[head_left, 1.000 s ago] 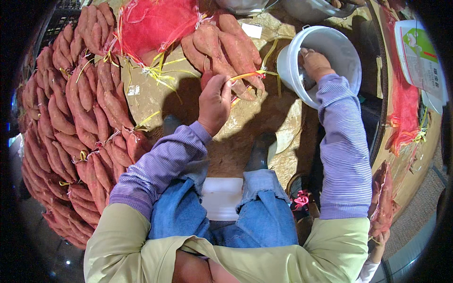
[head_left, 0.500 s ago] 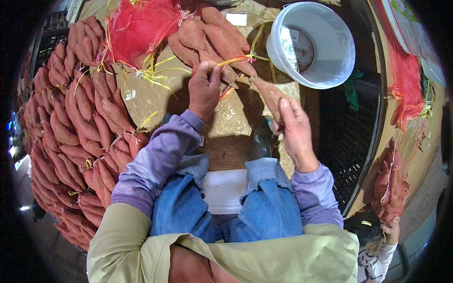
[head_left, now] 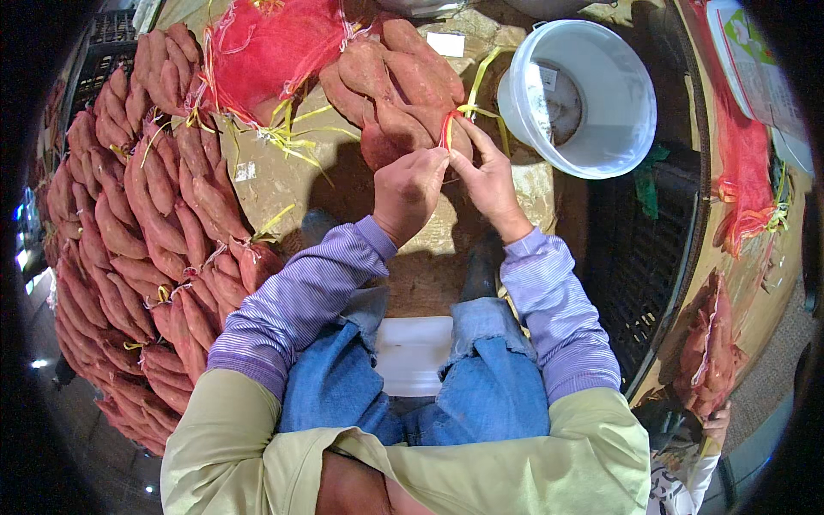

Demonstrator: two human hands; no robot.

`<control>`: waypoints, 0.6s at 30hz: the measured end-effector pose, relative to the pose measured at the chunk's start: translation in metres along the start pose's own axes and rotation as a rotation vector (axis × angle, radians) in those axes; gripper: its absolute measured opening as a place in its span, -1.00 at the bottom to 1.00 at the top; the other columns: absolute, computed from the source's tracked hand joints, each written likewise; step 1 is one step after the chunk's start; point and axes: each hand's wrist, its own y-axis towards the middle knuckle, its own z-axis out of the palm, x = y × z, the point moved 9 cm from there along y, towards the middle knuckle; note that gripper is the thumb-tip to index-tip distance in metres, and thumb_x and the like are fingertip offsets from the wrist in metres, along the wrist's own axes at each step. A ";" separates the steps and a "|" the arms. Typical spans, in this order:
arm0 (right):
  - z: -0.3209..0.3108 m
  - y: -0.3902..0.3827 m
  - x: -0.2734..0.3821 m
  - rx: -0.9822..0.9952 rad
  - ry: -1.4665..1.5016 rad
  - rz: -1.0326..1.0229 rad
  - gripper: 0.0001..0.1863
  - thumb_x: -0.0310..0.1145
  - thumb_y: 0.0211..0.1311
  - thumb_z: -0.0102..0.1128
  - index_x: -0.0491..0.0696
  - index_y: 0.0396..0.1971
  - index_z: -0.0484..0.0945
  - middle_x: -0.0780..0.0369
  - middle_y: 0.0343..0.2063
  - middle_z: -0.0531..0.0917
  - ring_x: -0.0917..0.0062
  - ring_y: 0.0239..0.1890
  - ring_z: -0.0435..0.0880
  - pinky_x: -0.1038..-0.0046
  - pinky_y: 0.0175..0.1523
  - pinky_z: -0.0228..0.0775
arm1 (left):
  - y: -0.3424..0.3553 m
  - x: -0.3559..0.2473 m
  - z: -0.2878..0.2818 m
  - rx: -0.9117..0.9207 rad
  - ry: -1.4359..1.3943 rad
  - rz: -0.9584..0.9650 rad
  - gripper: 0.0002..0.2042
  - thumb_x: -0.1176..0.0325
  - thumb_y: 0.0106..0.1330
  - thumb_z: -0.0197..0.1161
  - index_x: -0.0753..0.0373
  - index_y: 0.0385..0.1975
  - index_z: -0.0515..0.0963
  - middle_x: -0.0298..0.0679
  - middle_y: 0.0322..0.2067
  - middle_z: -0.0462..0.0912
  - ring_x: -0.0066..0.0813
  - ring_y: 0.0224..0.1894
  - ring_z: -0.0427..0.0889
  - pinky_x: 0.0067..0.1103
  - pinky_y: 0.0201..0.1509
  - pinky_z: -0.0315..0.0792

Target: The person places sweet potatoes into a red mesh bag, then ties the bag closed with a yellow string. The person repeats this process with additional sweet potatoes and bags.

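A mesh bag of sweet potatoes [head_left: 395,86] lies at upper centre, with red and yellow ties [head_left: 449,129] at its neck. My left hand [head_left: 410,184] is closed in a pinch on the ties just below the bag. My right hand [head_left: 485,180] meets it from the right, fingers curled round the neck and ties, thumb against my left fingers; what lies between the fingertips is partly hidden. A white plastic bucket [head_left: 627,99], almost empty, stands right of the bag. A red mesh pile [head_left: 270,47] with yellow strings sits to the left.
Many bagged sweet potatoes [head_left: 146,240] fill the left side. A black crate [head_left: 639,266] is at right, beside red netting [head_left: 742,189], a plastic container [head_left: 747,60] and a filled bag [head_left: 708,343]. Another person's hand [head_left: 717,425] touches that bag. A white seat [head_left: 412,352] shows between my legs.
My right hand left the bucket, held a sweet potato half a second ago, and now meets my left hand at the bag's neck; that potato no longer shows separately in its grip.
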 end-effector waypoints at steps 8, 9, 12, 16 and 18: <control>0.011 0.018 -0.021 -0.014 0.159 0.222 -0.59 -0.38 0.05 0.36 -0.19 -0.11 0.47 0.19 -0.33 0.66 0.65 -0.31 0.60 0.52 -0.18 0.48 | 0.008 0.007 0.001 -0.033 -0.129 -0.053 -0.86 0.51 0.22 0.19 0.28 -0.23 0.54 -0.15 -0.44 0.60 -0.20 -0.41 0.63 -0.47 -0.36 0.51; 0.012 0.021 -0.033 -0.018 0.344 0.222 -0.60 -0.36 0.05 0.37 -0.20 -0.13 0.49 0.24 -0.42 0.64 0.67 -0.38 0.56 0.53 -0.20 0.47 | 0.008 0.005 0.002 -0.047 -0.118 -0.037 -0.86 0.51 0.22 0.19 0.27 -0.23 0.54 -0.14 -0.45 0.59 -0.20 -0.41 0.63 -0.47 -0.37 0.50; 0.011 0.024 -0.009 0.085 -0.033 0.187 -0.63 -0.35 0.11 0.33 -0.19 -0.12 0.48 0.30 -0.51 0.59 0.65 -0.47 0.54 0.54 -0.30 0.45 | 0.007 0.007 -0.003 -0.068 -0.089 -0.060 -0.88 0.53 0.23 0.19 0.27 -0.24 0.54 -0.09 -0.46 0.56 -0.16 -0.43 0.62 -0.47 -0.40 0.48; 0.014 0.009 -0.011 0.126 0.245 0.284 -0.67 -0.35 0.19 0.28 -0.19 -0.12 0.46 0.31 -0.57 0.54 0.69 -0.57 0.50 0.57 -0.44 0.37 | -0.002 0.029 -0.003 -0.086 -0.223 -0.253 -0.93 0.50 0.26 0.18 0.30 -0.30 0.54 -0.06 -0.47 0.56 -0.14 -0.44 0.62 -0.49 -0.40 0.47; 0.015 0.008 -0.016 0.160 0.242 0.317 -0.72 -0.35 0.24 0.23 -0.20 -0.16 0.46 0.33 -0.63 0.49 0.79 -0.60 0.47 0.62 -0.51 0.30 | 0.001 0.020 -0.004 -0.055 -0.201 -0.201 -0.94 0.50 0.26 0.18 0.29 -0.32 0.54 -0.06 -0.47 0.55 -0.14 -0.44 0.61 -0.48 -0.39 0.47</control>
